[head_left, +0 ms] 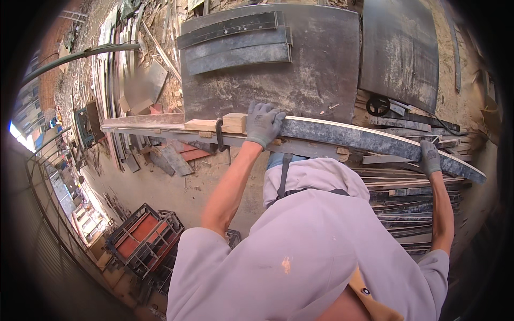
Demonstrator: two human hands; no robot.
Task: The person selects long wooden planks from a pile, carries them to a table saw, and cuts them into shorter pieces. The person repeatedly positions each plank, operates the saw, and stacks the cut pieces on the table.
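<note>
A long strip of dark, scuffed board (348,135) with a pale top edge runs along the near side of the worktable. My left hand (264,124), in a grey work glove, is closed over the strip's left end. Near its right end my right hand (430,158), gloved alike, grips it with the thumb side up. Just left of my left hand sits a pale wooden block (234,123). Beside that block a dark metal clamp (219,135) crosses the table's edge rail. The fingers on the strip's far side are partly hidden.
Several dark board strips (235,45) lie stacked on the dark worktable top (316,69). Another large panel (399,53) is at the right, near a black handwheel (378,105). Stacked strips (412,214) lie low on my right. A metal-framed rack (144,238) stands at the lower left.
</note>
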